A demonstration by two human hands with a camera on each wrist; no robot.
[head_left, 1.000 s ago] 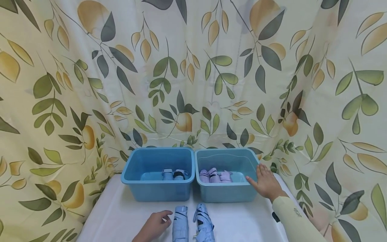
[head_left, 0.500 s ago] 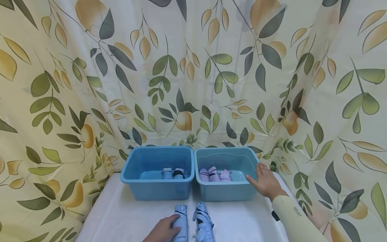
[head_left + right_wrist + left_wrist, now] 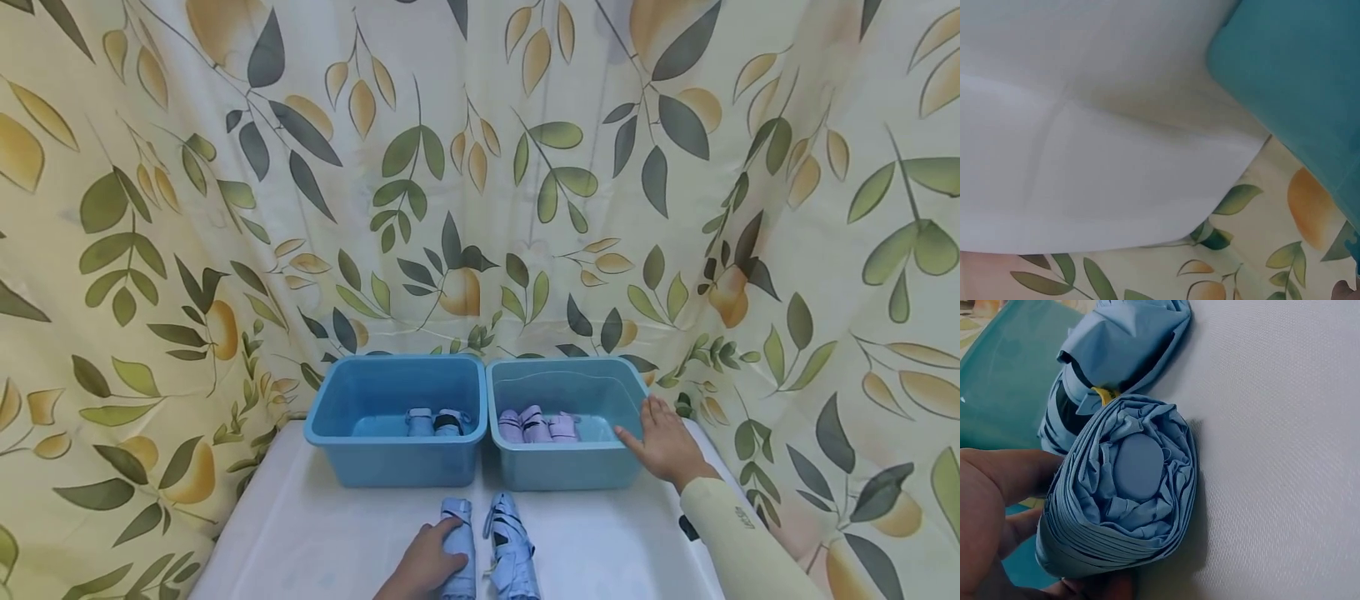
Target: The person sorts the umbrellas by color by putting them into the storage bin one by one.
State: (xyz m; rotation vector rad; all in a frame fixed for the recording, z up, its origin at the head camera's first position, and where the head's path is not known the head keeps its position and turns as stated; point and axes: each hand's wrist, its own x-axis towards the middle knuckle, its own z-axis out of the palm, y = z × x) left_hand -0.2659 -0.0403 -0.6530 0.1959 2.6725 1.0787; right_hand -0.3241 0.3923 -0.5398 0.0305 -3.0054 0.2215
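Note:
My left hand (image 3: 429, 557) grips a folded light-blue umbrella (image 3: 459, 533) lying on the white table, thumb on one side and fingers on the other. The left wrist view shows the umbrella's rolled end (image 3: 1138, 467) close up, with the fingers (image 3: 1019, 472) along its side. Just right of it lies a second folded blue umbrella (image 3: 512, 550) with black marks and a small yellow tag (image 3: 1105, 395). My right hand (image 3: 666, 442) rests with straight fingers on the right rim of the teal bin (image 3: 570, 471); in the right wrist view only a sliver of it shows.
Left of the teal bin stands a blue bin (image 3: 405, 465) holding two blue folded umbrellas (image 3: 448, 422). Several lilac folded umbrellas (image 3: 536, 425) lie in the teal bin. A leaf-print curtain (image 3: 480, 167) hangs behind and beside the white table (image 3: 300, 533).
My left hand has moved right onto the left blue umbrella and now grips it. The right hand stays on the teal bin's rim. The head view has shifted slightly.

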